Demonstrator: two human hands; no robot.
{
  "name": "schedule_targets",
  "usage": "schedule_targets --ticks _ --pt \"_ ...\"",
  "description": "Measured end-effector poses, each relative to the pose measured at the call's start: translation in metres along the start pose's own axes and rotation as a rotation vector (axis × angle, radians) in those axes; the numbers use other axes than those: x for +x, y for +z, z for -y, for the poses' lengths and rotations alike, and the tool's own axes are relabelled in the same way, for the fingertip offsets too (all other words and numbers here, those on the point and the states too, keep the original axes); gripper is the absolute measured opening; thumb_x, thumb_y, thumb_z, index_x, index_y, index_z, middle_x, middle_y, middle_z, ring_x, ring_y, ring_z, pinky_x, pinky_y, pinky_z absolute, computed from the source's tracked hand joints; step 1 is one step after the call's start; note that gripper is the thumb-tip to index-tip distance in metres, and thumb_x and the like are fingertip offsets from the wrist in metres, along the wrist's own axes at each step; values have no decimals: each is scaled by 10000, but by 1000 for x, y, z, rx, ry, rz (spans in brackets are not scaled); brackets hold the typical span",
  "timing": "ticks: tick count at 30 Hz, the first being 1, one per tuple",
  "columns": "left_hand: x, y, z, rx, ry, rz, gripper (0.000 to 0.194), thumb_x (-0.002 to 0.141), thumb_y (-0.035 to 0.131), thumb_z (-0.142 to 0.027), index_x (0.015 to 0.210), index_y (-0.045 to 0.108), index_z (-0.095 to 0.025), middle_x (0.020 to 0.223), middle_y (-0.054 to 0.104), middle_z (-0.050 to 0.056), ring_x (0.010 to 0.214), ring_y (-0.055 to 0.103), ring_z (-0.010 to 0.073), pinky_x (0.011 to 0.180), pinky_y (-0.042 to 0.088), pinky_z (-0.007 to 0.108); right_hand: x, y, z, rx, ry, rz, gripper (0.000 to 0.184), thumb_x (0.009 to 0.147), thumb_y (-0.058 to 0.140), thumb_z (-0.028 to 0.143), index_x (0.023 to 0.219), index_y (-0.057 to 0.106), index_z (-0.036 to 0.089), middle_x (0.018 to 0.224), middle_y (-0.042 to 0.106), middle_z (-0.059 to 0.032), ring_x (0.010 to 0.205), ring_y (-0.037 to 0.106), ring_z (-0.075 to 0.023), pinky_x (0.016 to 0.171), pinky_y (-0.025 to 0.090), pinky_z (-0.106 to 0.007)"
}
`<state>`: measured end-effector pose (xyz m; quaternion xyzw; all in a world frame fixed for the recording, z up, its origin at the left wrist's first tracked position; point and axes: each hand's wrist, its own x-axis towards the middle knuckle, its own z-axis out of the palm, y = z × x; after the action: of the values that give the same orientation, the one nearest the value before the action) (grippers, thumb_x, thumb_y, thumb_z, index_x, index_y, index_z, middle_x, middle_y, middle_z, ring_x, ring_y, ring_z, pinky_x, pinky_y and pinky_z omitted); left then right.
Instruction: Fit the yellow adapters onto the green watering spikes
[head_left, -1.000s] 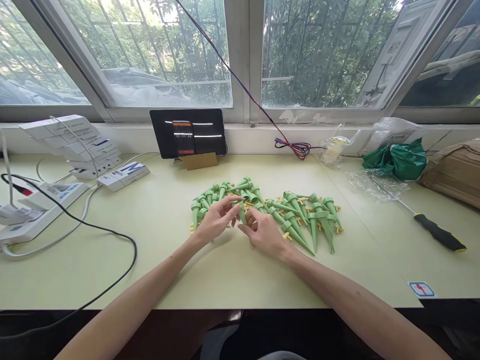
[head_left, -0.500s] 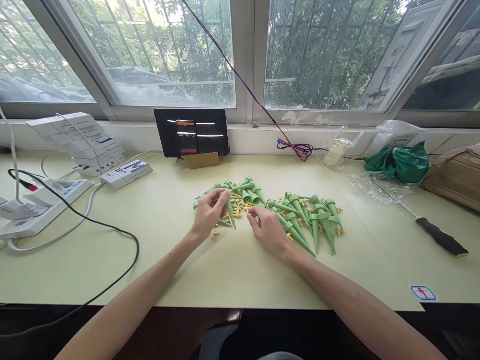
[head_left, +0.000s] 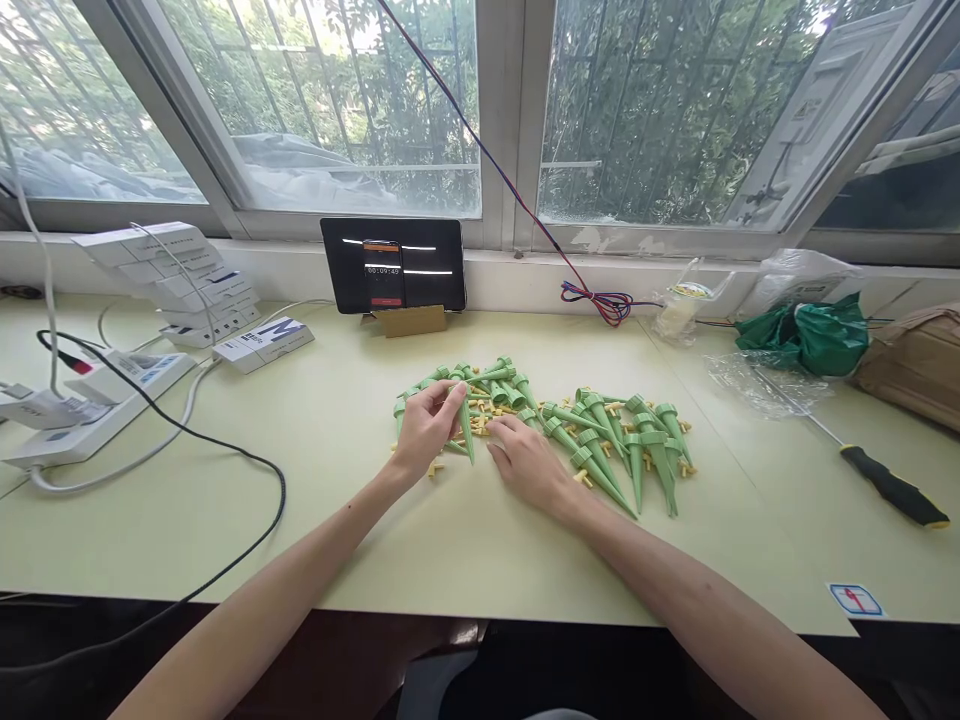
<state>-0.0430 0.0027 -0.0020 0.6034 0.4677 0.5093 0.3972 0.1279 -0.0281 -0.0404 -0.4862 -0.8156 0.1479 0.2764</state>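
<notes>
My left hand (head_left: pixel 422 432) is closed on a green plastic watering spike (head_left: pixel 467 440), which hangs point down from the thumb and fingers. Just to the right, my right hand (head_left: pixel 531 468) rests low with palm down, fingertips at a cluster of small yellow T-shaped valves (head_left: pixel 480 428). Its thumb and fingers look apart; the tips partly hide what lies beneath them. Behind both hands lies a heap of loose green spikes (head_left: pixel 501 372). Beside the right hand is a second group of green spikes (head_left: pixel 592 462), several with yellow valves attached. One yellow valve (head_left: pixel 435 467) lies near the left wrist.
A tablet (head_left: pixel 394 270) leans on a cardboard stand at the back. Stacked white boxes (head_left: pixel 180 275), a power strip (head_left: pixel 105 420) and a black cable (head_left: pixel 247 462) occupy the left. To the right are a screwdriver (head_left: pixel 892 485), a green bag (head_left: pixel 814 335) and a cardboard box (head_left: pixel 915 360).
My right hand has moved slightly left and down onto the yellow valves. The left hand keeps the spike in nearly the same place. The whole view has shifted a little.
</notes>
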Motion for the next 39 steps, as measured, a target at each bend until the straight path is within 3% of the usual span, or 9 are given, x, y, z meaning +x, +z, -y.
schedule_targets --ticks 7,17,26,39 --pt "-2 2 -6 -1 6 0 284 880 627 -457 829 661 -179 498 429 -50 421 405 97 405 356 227 -2 -5 5 -72 -4 77 293 979 471 220 1249 584 223 1256 551 -97 902 628 -190 747 469 -303" --pt "-3 3 -9 39 -2 17 298 889 616 -461 778 617 -185 476 427 -55 409 401 92 409 333 223 -3 -6 4 -124 -11 81 283 992 432 196 1229 580 242 1186 526 -82 719 557 -141 622 367 -269" --pt "-1 0 -1 9 -14 49 305 887 619 -483 790 631 -194 517 426 -43 440 405 98 395 336 220 -4 -1 1 -101 -9 56 100 992 490 198 1025 582 219 1051 538 -48 686 506 -124 592 314 -247" --pt "1 0 5 -100 -80 207 349 902 587 -530 942 683 -197 555 390 -46 450 348 94 401 300 222 -5 -10 8 -210 -2 119 110 977 462 114 972 548 181 1020 539 -76 580 427 -120 550 290 -276"
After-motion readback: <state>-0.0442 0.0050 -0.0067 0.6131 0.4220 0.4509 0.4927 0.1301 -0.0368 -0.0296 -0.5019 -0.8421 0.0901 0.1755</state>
